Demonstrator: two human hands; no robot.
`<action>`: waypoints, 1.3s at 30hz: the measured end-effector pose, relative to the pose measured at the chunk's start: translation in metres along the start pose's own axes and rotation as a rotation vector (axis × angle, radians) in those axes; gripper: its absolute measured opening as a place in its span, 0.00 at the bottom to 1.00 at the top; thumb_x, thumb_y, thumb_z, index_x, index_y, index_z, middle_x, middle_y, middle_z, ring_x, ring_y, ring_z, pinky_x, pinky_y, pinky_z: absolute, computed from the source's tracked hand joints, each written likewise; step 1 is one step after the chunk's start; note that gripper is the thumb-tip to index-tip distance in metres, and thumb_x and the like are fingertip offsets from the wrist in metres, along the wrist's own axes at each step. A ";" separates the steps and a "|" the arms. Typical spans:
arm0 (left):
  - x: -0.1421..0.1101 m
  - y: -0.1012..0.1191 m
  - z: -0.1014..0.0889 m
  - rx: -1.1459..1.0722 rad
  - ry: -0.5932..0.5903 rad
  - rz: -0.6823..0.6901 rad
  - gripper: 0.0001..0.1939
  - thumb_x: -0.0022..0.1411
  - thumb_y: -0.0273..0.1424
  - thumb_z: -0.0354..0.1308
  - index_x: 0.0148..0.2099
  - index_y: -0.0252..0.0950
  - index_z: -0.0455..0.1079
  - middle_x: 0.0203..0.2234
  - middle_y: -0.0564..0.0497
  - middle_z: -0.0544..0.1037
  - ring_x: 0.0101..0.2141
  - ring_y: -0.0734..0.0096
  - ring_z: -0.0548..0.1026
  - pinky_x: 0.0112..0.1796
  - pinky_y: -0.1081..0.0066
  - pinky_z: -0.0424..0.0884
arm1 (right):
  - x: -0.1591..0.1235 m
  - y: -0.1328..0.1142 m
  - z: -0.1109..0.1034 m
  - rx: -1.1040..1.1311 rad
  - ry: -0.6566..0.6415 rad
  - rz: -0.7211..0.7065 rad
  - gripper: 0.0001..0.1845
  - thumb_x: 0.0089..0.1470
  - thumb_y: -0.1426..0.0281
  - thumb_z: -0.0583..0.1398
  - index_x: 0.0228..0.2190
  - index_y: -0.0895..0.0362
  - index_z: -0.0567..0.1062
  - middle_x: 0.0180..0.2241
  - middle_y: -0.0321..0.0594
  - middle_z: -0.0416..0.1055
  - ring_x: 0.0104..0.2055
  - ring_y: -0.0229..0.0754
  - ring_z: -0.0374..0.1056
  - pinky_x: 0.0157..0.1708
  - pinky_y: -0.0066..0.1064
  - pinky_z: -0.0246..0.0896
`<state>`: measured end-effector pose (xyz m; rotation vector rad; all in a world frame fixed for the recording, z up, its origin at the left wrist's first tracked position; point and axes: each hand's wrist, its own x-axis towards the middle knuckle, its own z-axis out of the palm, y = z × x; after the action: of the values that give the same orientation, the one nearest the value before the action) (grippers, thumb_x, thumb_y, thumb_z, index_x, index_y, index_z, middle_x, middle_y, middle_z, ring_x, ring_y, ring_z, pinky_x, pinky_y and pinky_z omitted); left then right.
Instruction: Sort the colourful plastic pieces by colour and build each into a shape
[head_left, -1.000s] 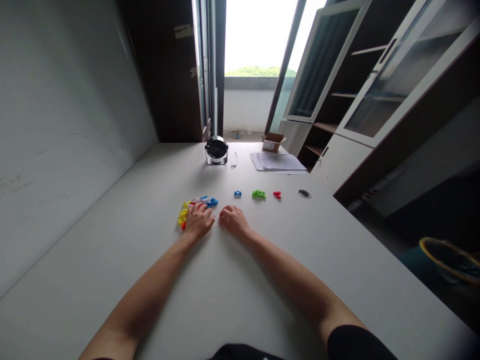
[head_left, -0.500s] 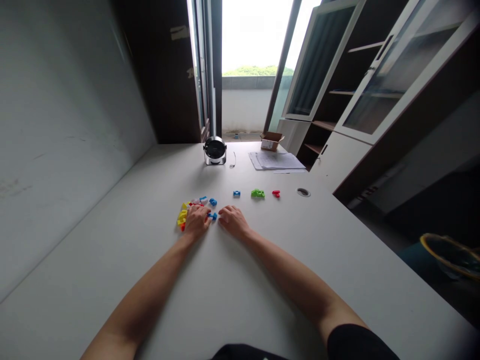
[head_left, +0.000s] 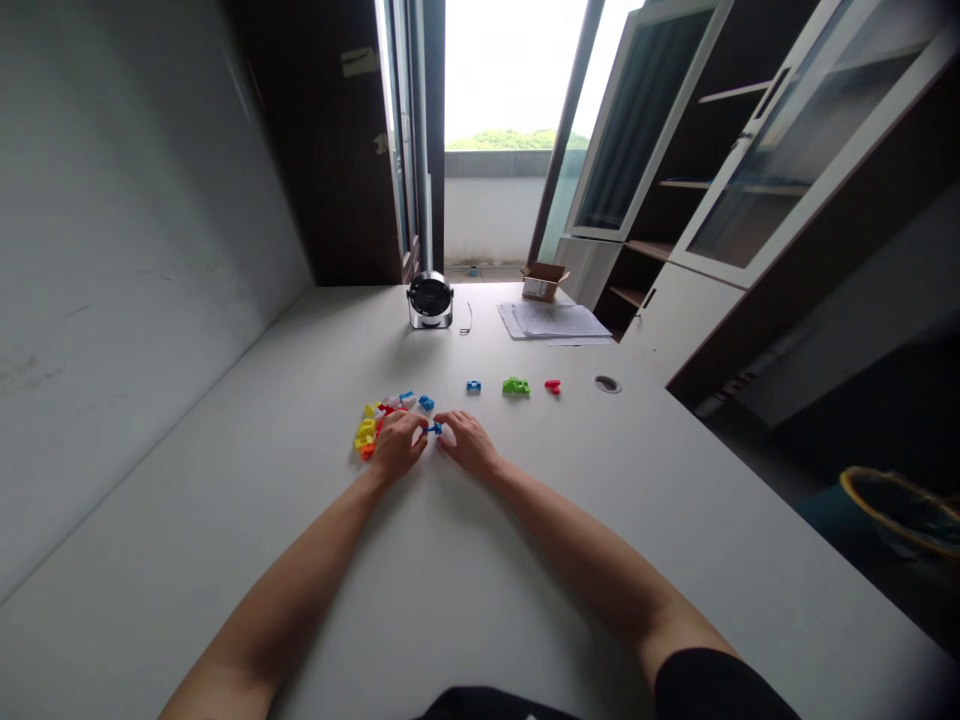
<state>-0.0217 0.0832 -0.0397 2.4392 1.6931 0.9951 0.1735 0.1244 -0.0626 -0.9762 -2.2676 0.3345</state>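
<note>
A small blue plastic piece (head_left: 436, 428) is between my two hands; it looks like a toy block part, its exact kind too small to make out. My left hand (head_left: 400, 440) pinches its left end with thumb and fingertips. My right hand (head_left: 466, 440) has its fingers and thumb closed about the right end. Just left of and behind my left hand lies a pile of plastic pieces: yellow ones (head_left: 365, 432), an orange one (head_left: 367, 452), plus red and white ones partly hidden by the hand. Another blue piece (head_left: 426, 403) lies behind my hands.
Farther back on the white table (head_left: 450, 580) lie a blue piece (head_left: 473, 386), a green piece (head_left: 516, 386) and a red piece (head_left: 553, 387) in a row, left of a round cable hole (head_left: 607, 384). A black round device (head_left: 430, 297), papers (head_left: 559, 320) and a cardboard box (head_left: 543, 282) stand behind.
My left hand has shifted slightly right and pulled the blue piece away from the pile toward my right hand. The right fingers now meet it.
</note>
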 end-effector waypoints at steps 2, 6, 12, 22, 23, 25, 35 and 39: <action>0.000 0.001 -0.001 -0.019 0.004 0.003 0.07 0.62 0.27 0.58 0.42 0.40 0.73 0.37 0.47 0.78 0.44 0.56 0.74 0.49 0.59 0.67 | 0.000 -0.001 -0.001 0.012 0.005 -0.023 0.20 0.56 0.76 0.63 0.50 0.52 0.71 0.48 0.40 0.74 0.52 0.46 0.67 0.54 0.39 0.60; -0.001 0.002 -0.001 -0.033 0.002 -0.006 0.08 0.61 0.27 0.57 0.43 0.40 0.72 0.36 0.48 0.78 0.42 0.57 0.74 0.48 0.60 0.68 | 0.000 -0.002 -0.004 0.019 -0.005 -0.056 0.16 0.57 0.76 0.62 0.47 0.52 0.73 0.45 0.41 0.74 0.50 0.45 0.68 0.53 0.37 0.61; -0.001 0.004 -0.002 -0.058 -0.021 -0.045 0.08 0.62 0.28 0.56 0.44 0.41 0.71 0.37 0.48 0.78 0.42 0.57 0.75 0.48 0.59 0.68 | 0.000 -0.004 -0.005 0.014 -0.009 -0.030 0.10 0.59 0.72 0.63 0.44 0.53 0.75 0.43 0.41 0.75 0.48 0.45 0.69 0.53 0.38 0.61; 0.000 0.003 0.000 -0.080 -0.059 -0.022 0.12 0.62 0.27 0.57 0.48 0.41 0.70 0.37 0.48 0.78 0.42 0.58 0.75 0.48 0.59 0.68 | 0.003 -0.001 -0.004 0.097 0.040 0.081 0.04 0.61 0.68 0.62 0.39 0.53 0.77 0.38 0.39 0.76 0.43 0.43 0.69 0.47 0.35 0.62; 0.000 0.003 0.000 -0.082 -0.061 -0.012 0.11 0.63 0.28 0.56 0.48 0.41 0.71 0.37 0.48 0.78 0.42 0.58 0.75 0.48 0.59 0.68 | 0.003 -0.001 -0.004 0.100 0.040 0.087 0.04 0.61 0.67 0.62 0.39 0.53 0.77 0.38 0.39 0.76 0.42 0.43 0.69 0.46 0.34 0.62; 0.000 0.003 -0.001 -0.082 -0.059 0.003 0.09 0.65 0.29 0.55 0.47 0.41 0.71 0.38 0.48 0.78 0.42 0.59 0.76 0.48 0.60 0.68 | 0.003 -0.001 -0.005 0.104 0.038 0.094 0.05 0.62 0.66 0.61 0.38 0.53 0.77 0.37 0.39 0.76 0.41 0.42 0.69 0.45 0.33 0.62; -0.001 0.000 0.002 -0.080 -0.010 -0.025 0.09 0.69 0.35 0.53 0.48 0.41 0.72 0.38 0.48 0.79 0.42 0.58 0.76 0.48 0.59 0.67 | 0.002 -0.003 -0.010 0.188 0.088 0.119 0.12 0.68 0.66 0.52 0.45 0.51 0.75 0.40 0.38 0.77 0.43 0.42 0.72 0.46 0.32 0.63; -0.001 0.000 0.001 -0.095 0.012 -0.043 0.11 0.70 0.38 0.53 0.48 0.40 0.72 0.39 0.47 0.79 0.42 0.58 0.76 0.48 0.59 0.67 | 0.000 -0.005 -0.010 0.264 0.134 0.113 0.15 0.63 0.74 0.53 0.50 0.51 0.70 0.41 0.38 0.77 0.43 0.41 0.73 0.46 0.33 0.66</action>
<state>-0.0220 0.0823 -0.0411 2.3331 1.6539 1.0610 0.1771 0.1210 -0.0530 -0.9591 -1.9924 0.5836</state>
